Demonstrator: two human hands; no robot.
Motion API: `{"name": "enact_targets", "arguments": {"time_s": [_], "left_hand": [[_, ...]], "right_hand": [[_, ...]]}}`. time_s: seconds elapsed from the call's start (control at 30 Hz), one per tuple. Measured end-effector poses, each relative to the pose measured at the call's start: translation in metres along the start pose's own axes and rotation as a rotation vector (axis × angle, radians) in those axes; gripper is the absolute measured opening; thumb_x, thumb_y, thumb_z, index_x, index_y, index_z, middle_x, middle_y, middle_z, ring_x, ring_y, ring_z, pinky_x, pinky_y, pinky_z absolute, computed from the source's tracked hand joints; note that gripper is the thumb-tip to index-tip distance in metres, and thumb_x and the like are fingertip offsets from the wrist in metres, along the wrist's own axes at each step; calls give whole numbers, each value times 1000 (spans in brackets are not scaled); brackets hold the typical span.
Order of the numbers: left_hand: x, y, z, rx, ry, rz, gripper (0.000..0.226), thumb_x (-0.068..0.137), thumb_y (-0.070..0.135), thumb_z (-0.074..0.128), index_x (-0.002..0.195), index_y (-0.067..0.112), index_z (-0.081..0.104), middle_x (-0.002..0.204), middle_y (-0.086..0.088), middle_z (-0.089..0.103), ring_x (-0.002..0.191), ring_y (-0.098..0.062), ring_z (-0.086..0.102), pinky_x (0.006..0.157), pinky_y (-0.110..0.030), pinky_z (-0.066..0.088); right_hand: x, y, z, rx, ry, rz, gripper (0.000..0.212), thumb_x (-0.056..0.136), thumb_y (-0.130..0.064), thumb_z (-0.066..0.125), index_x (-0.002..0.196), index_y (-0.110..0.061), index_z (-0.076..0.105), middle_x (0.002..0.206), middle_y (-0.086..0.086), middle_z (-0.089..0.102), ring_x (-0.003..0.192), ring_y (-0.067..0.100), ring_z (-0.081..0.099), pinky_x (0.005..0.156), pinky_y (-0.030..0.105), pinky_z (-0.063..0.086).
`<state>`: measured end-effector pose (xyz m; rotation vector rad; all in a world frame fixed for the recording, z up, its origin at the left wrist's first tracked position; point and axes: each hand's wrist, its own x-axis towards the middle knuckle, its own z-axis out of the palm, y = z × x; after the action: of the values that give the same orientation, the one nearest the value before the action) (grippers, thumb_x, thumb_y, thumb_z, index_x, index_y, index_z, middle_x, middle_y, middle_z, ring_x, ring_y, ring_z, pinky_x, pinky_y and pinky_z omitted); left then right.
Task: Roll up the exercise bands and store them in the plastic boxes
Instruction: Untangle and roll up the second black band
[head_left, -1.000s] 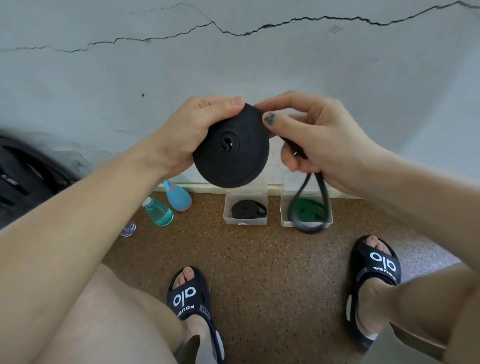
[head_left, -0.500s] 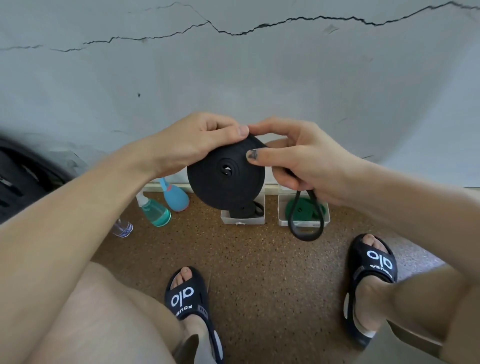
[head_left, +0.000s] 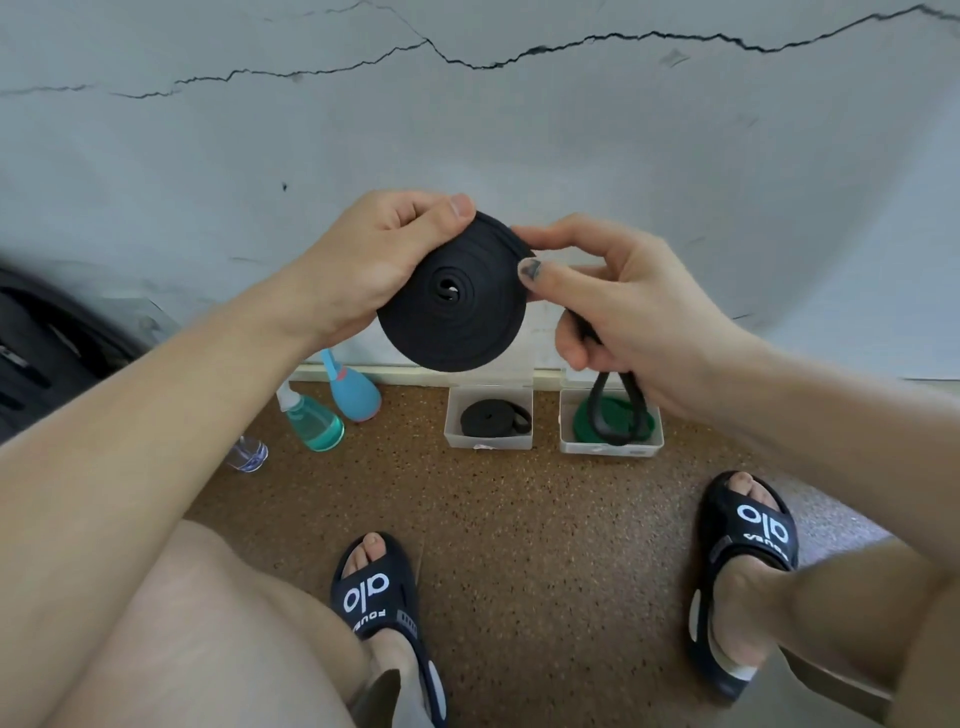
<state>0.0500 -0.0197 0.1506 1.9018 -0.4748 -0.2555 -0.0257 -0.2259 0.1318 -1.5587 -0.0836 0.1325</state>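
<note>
Two hands: both gripping one black exercise band (head_left: 451, 312).
Left hand (head_left: 374, 265): clamps coil.
Right hand (head_left: 618, 306): pinches rim, fingers curled round loose tail (head_left: 618, 410).
Tail: hangs right, downward, right hand nearer.

Relative to the wall (head_left: 467, 145), I counted three exercise bands: one black coil (head_left: 452, 296) in my two hands, one black (head_left: 493, 418) and one green (head_left: 582, 423) at its foot. Two plastic boxes (head_left: 488, 441) (head_left: 613, 447) stood there, two bottles (head_left: 314, 423) (head_left: 353, 389) beside them.
</note>
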Motion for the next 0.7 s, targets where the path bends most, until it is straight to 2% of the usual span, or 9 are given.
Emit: {"name": "enact_targets", "arguments": {"time_s": [0.07, 0.13, 0.2, 0.27, 0.33, 0.4, 0.5, 0.6, 0.7], "left_hand": [[1, 2, 8, -23, 49, -13, 39, 108, 28, 47, 105, -4, 69, 107, -23, 74, 88, -24, 71, 80, -38, 57], [0, 5, 13, -67, 67, -68, 37, 107, 28, 47, 101, 0, 70, 94, -13, 76, 81, -20, 72, 74, -33, 57], [-1, 7, 11, -97, -44, -148, 37, 106, 31, 46, 107, 5, 73, 97, -5, 78, 88, -18, 74, 75, -30, 57], [-4, 9, 5, -20, -198, -168, 42, 102, 40, 49, 117, 8, 72, 104, -4, 78, 96, -19, 74, 80, -30, 57], [-6, 8, 3, 72, -295, -140, 52, 94, 46, 54, 106, -2, 68, 86, 0, 73, 77, -15, 69, 71, -25, 54], [-6, 7, 4, 88, -284, -117, 53, 91, 44, 55, 95, -9, 61, 71, 1, 63, 63, -11, 60, 60, -19, 47], [-7, 8, 3, 37, -247, -81, 33, 91, 40, 55, 88, 9, 66, 73, 4, 66, 66, -9, 62, 62, -18, 49], [-9, 6, -3, -8, -203, -54, 25, 94, 35, 56, 75, 22, 66, 68, 8, 64, 61, -6, 60, 59, -16, 47], [-8, 6, -3, -56, -163, -33, 25, 100, 28, 57, 78, 18, 63, 71, 5, 63, 65, -9, 61, 61, -18, 49]], "right_hand": [[-1, 5, 3, 9, 16, -29, 26, 99, -19, 68, 124, -24, 65, 81, 11, 73, 42, 16, 50, 37, 20, 29], [-1, 5, 4, 34, 40, -36, 27, 97, -15, 70, 123, -22, 66, 71, 2, 70, 41, 16, 48, 36, 19, 28], [-1, 3, 2, 62, 37, -13, 24, 95, -12, 72, 117, -19, 68, 62, -1, 65, 38, 13, 45, 35, 19, 26], [0, 1, 0, 72, -18, 25, 21, 94, -11, 72, 114, -17, 71, 58, -1, 61, 37, 12, 43, 34, 19, 23], [2, -2, -1, 67, -76, 52, 19, 95, -12, 70, 114, -14, 71, 62, 0, 63, 37, 11, 44, 33, 19, 21], [3, -5, -2, 62, -109, 70, 19, 97, -13, 67, 116, -13, 72, 75, 5, 68, 38, 10, 45, 32, 19, 21], [5, -12, -7, 10, -109, 53, 20, 102, -15, 61, 118, -13, 72, 96, 17, 76, 39, 9, 45, 33, 17, 22], [5, -18, -15, -23, -66, 23, 10, 100, -13, 63, 109, -12, 69, 96, 14, 78, 43, 12, 48, 34, 17, 27], [2, -14, -13, 10, -51, -1, 6, 101, -11, 63, 104, -8, 67, 97, 14, 78, 46, 15, 52, 34, 18, 31]]}}
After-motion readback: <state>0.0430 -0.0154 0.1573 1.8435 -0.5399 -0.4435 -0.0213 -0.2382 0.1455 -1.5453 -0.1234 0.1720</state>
